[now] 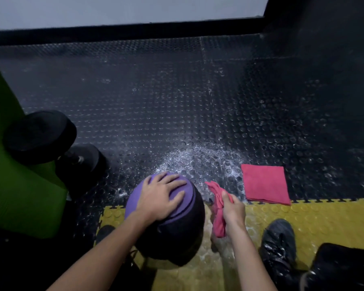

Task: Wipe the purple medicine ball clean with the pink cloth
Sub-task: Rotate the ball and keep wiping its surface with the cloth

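Head view: left hand (162, 196) lies flat, fingers spread, steadying the purple medicine ball (166, 223); just beside it, right hand (232, 210) clenches the pink cloth (217, 208), which must next meet the ball.

There are one ball (132, 206), two cloths, namely a bunched cloth (218, 213) and a folded cloth (265, 183), two hands, a left hand (160, 198) and a right hand (233, 211), two black round weights (38, 133) (82, 158), one green mat (19, 196) and one plainly visible shoe (278, 244).
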